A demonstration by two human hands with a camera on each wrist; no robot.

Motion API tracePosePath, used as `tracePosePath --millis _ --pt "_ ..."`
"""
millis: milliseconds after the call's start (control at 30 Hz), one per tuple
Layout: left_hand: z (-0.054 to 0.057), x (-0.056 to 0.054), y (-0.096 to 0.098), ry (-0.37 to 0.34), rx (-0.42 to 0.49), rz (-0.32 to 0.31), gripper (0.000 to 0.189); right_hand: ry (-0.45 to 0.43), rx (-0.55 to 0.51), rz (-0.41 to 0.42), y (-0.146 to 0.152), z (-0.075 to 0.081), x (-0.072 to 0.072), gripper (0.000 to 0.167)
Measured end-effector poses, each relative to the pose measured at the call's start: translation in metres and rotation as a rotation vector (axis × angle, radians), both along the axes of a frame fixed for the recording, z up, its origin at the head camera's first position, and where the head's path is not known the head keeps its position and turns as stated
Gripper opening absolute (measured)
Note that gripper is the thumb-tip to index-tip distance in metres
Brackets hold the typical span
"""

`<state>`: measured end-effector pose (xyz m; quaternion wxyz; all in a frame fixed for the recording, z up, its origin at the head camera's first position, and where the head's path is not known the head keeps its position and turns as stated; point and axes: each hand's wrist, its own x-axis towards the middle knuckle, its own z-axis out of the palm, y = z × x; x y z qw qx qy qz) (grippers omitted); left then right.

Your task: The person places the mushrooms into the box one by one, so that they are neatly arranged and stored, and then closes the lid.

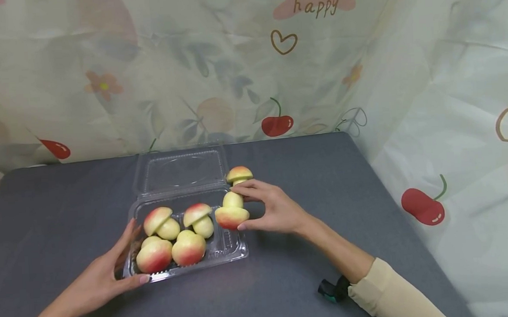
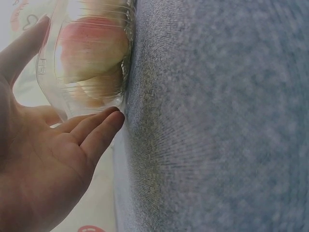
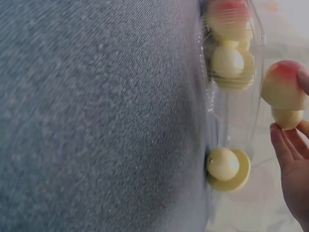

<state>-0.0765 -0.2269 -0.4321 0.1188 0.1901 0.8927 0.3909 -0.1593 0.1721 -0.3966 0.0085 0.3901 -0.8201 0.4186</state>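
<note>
My right hand (image 1: 278, 207) pinches a toy mushroom (image 1: 232, 211) over the right end of a clear plastic clamshell box (image 1: 199, 270). Its red-blushed cap points down and its pale stem up in the head view. Behind those fingers, a second toy mushroom (image 1: 239, 172) rests on the table, partly hidden. Inside the box lie several more, among them a front-left mushroom (image 1: 154, 254) and a back one (image 1: 198, 219). At the box's front left corner, my left hand (image 1: 94, 282) holds on, thumb along the front rim and fingers at the left side.
The box's transparent lid (image 1: 181, 169) lies folded back behind it on the dark grey table (image 1: 306, 175). A patterned curtain (image 1: 232, 68) hangs at the table's back edge and along the right. A black strap (image 1: 334, 288) sits by the right sleeve (image 1: 390, 290).
</note>
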Motion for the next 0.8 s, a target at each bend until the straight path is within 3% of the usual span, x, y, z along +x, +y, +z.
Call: tracePosePath --millis 133,600,800 --pt "0.001 0.000 0.000 -0.005 -0.008 0.003 0.114 0.041 0.049 -0.009 -0.004 -0.001 0.002 0.069" --pt "-0.001 0.000 0.001 -0.021 0.043 -0.009 0.113 0.012 0.120 0.039 -0.017 -0.008 0.009 0.070" --pt "-0.001 0.000 0.000 -0.034 0.030 -0.004 0.113 0.047 0.156 0.058 -0.020 -0.009 0.010 0.071"
